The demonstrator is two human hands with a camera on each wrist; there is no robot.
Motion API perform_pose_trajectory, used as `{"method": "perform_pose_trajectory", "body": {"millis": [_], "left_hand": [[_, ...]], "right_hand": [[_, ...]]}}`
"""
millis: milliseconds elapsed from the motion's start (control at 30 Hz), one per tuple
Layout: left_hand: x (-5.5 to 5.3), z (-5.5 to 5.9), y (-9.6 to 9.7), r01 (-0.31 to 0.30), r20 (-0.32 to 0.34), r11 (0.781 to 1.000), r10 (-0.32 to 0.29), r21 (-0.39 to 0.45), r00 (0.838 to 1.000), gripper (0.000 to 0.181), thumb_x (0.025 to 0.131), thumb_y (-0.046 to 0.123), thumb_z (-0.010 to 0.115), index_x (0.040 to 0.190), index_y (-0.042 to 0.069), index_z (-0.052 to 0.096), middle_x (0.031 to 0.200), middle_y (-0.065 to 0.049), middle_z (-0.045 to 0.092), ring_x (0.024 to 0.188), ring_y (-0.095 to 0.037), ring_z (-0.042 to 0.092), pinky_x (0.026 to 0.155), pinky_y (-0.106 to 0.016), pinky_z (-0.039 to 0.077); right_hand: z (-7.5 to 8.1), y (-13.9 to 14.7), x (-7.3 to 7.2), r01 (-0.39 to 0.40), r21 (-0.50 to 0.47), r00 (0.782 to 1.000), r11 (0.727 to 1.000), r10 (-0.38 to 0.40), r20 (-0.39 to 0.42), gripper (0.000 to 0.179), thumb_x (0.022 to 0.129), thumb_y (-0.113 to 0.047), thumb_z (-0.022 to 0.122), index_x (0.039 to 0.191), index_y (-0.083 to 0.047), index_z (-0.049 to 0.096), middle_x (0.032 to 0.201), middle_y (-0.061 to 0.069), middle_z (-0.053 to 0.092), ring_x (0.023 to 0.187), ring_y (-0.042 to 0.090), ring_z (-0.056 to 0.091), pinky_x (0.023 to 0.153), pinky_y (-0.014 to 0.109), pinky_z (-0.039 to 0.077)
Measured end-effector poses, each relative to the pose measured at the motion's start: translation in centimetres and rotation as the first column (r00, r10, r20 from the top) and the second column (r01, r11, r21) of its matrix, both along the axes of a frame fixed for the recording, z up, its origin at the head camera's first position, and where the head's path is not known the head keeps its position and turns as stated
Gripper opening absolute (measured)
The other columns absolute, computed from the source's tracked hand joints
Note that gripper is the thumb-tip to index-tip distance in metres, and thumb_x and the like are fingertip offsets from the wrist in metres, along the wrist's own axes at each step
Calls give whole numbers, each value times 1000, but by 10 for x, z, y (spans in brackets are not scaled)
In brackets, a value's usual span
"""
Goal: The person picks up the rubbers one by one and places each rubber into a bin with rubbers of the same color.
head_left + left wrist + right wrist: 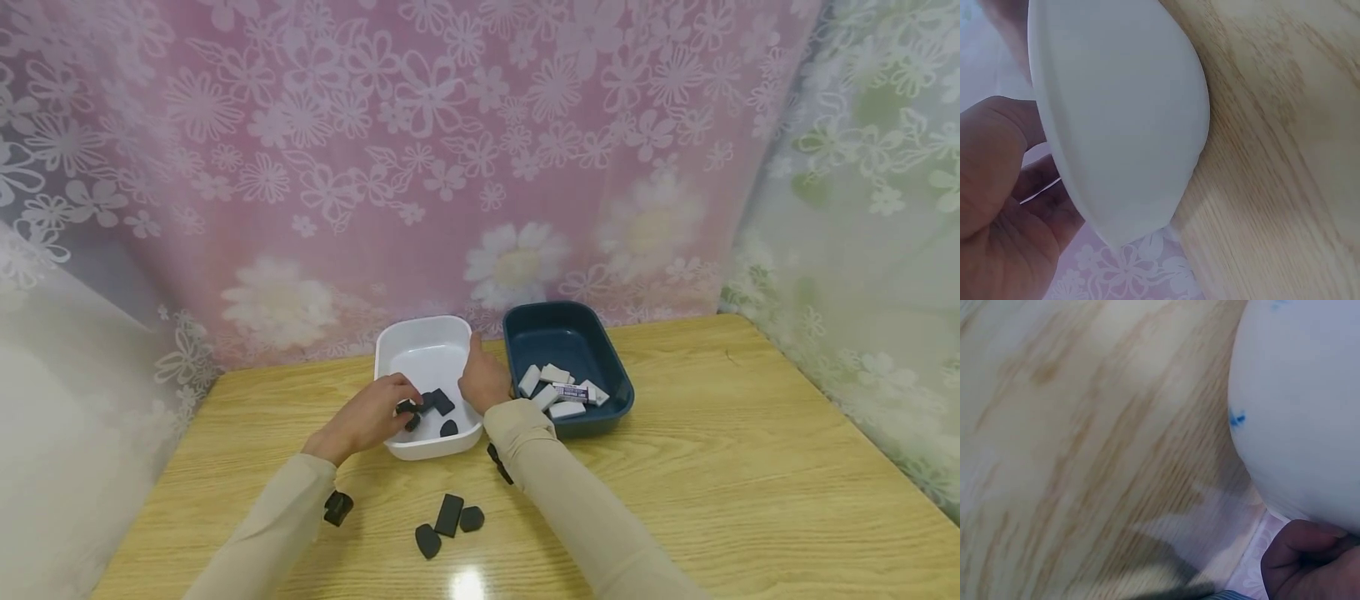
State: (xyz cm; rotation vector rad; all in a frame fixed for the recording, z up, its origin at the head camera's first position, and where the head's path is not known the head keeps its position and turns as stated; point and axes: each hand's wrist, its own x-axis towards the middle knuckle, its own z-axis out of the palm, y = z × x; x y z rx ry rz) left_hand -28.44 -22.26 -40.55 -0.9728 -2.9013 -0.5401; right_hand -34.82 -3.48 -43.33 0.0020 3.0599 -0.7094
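Observation:
A white plastic tray [423, 450] stands on the table with several small black eraser-like blocks [444, 402] inside. My left hand [367, 419] reaches over its left side, fingertips pinching a black block [406, 407]. In the left wrist view the tray wall [1122, 125] hides those fingertips. At the tray's right rim, my right hand [485, 379] grips the edge, and the right wrist view shows its bent thumb [1300, 547] against the white wall. Nearer me, outside the tray, lie a black rectangular block [449, 515] and two rounded black pieces [427, 541].
Just right of my right hand, a dark blue tray [570, 429] holds several white erasers [567, 410], one in a printed sleeve [574, 393]. Both trays stand on a wooden table [720, 467] near a pink floral curtain [420, 167].

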Motion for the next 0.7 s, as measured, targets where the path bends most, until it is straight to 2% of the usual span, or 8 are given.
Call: {"method": "perform_pose_trajectory", "body": {"millis": [100, 233, 367, 467, 567, 700], "left_hand": [[3, 0, -1, -35, 8, 999, 35, 0, 999, 19, 85, 6, 71, 104, 4, 69, 107, -6, 60, 98, -26, 59, 86, -39, 48], [12, 3, -3, -47, -63, 999, 47, 3, 997, 16, 86, 9, 70, 102, 6, 70, 107, -4, 59, 98, -22, 57, 84, -38, 48], [27, 6, -4, -3, -161, 998, 13, 62, 987, 11, 87, 9, 69, 97, 11, 69, 106, 0, 58, 99, -18, 53, 83, -35, 47], [40, 10, -3, 48, -198, 993, -26, 106, 980, 9, 87, 9, 69, 95, 14, 69, 104, 2, 57, 97, -15, 52, 81, -32, 47], [56, 11, -1, 78, -183, 991, -57, 111, 981, 10, 86, 12, 70, 96, 13, 68, 102, 4, 57, 94, -13, 52, 80, -30, 48], [79, 5, 3, 93, -90, 992, -85, 88, 992, 16, 86, 20, 72, 99, 12, 68, 100, 4, 57, 92, -11, 52, 80, -30, 49]], "right_hand": [[-1, -1, 0, -4, 1, 1000, 1000, 4, 5, 74, 88, -13, 64, 149, -9, 24, 95, 17, 67, 76, 28, 66, 62, 41, 53], [-1, -2, -1, 1, 3, 1000, 1000, -1, 7, 74, 88, -13, 65, 149, -9, 23, 95, 17, 67, 76, 28, 66, 62, 42, 53], [-1, -3, -2, -3, 3, 1000, 1000, 3, 7, 75, 88, -13, 65, 149, -8, 23, 92, 17, 67, 73, 28, 66, 59, 41, 53], [-1, -3, -4, -5, 9, 1000, 1000, 5, 8, 75, 88, -15, 65, 150, -9, 22, 91, 17, 67, 72, 28, 66, 59, 41, 53], [-1, -2, -5, 1, 13, 1000, 1000, -1, 17, 76, 89, -16, 65, 150, -9, 21, 92, 16, 67, 73, 28, 66, 60, 41, 53], [-1, -1, -5, 5, 10, 1000, 1000, -5, 29, 75, 89, -15, 64, 150, -9, 21, 92, 17, 67, 74, 28, 66, 62, 42, 53]]}}
